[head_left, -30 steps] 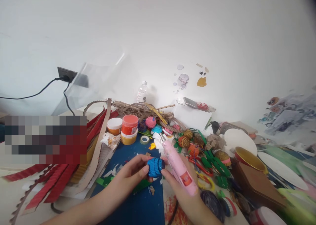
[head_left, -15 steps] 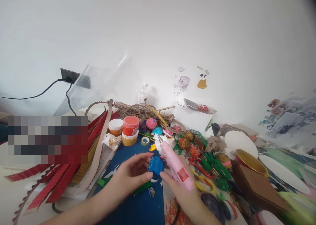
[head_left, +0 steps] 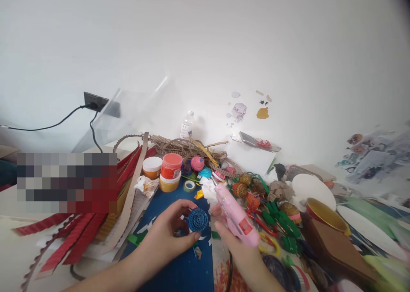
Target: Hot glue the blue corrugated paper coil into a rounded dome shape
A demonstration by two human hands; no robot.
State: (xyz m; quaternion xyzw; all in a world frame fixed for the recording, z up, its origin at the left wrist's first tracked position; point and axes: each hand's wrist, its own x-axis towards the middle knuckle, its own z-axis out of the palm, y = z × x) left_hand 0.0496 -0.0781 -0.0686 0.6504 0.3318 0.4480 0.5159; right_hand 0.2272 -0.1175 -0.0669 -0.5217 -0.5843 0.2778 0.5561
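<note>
Blue and strewn with cuttings, the mat (head_left: 179,275) sits amid so much clutter that one careless sweep could drag or topple something. Left of the mat, long red strips (head_left: 78,238) hang loose and could snag on an arm, sliding over it. Just right of the mat's edge, the right hand (head_left: 241,251) is wrapped around a pink glue gun (head_left: 238,217); a slack hold could let it roll or tip. Above the mat's right-hand part, the left hand (head_left: 162,230) pinches a blue coil (head_left: 197,220) between thumb and fingers, its spiral face showing, with the right fingertips just beside it, seemingly not touching. Too hard a squeeze could dent the ridged layers; too light, and it might drop or unwind. At the mat's far right edge, white tissue (head_left: 208,190) lies close to the nozzle and could catch a smear of glue. Smallest, a pale scrap (head_left: 197,252) on the mat below could stick to stray glue.
</note>
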